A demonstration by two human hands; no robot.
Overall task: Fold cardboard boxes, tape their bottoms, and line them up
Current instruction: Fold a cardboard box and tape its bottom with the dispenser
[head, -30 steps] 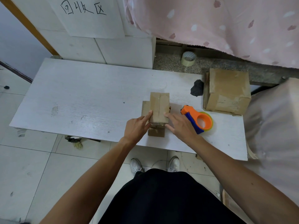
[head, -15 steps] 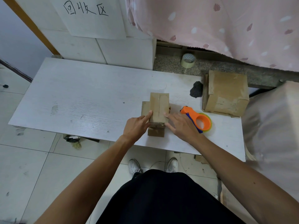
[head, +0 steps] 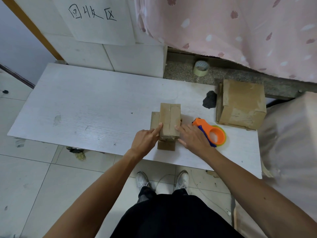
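**Small box steadied from both sides**

The left hand (head: 145,140) presses a straight forefinger on the small brown cardboard box (head: 169,119), which stands seam-up just left of the orange plastic tape dispenser (head: 215,134). The right hand (head: 193,138), between box and dispenser, lays flat, spread fingers on the box's other side. The box is probably light, hollow and crushable, so grip opposite walls gently.

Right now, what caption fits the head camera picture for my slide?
Left hand and right hand touch a small cardboard box on the white table, orange tape dispenser and bigger box nearby.
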